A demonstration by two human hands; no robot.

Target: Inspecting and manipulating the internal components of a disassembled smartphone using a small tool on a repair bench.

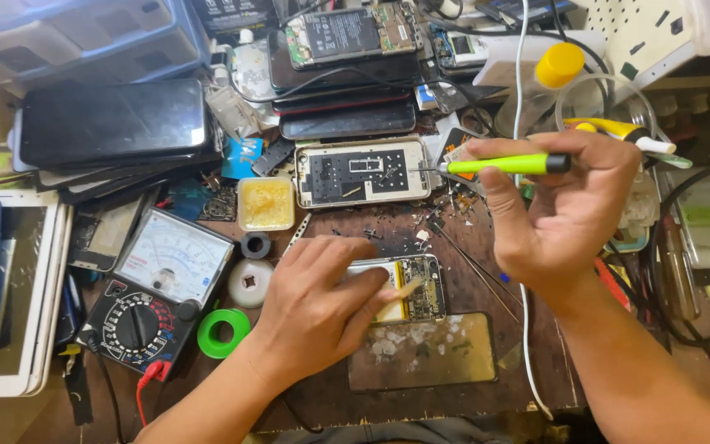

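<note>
The left hand (318, 304) lies flat and released on an opened phone (421, 284) on the surface (519, 362), fingers pressing on it. The right hand (560, 205), up and to the right of it, is grasping a green screwdriver (507, 164), its tip pointing left to a white phone frame (363, 173)

Pretty packed bench here; the wooden table top (462, 247) is dark brown, scratched and littered with tiny bits; a white pegboard (634, 29) sits at the top right; bluish plastic drawers (67, 33) fill the top left corner; light is even and soft, no hard shadows anywhere; walls, floor and windows are out of sight.
</note>
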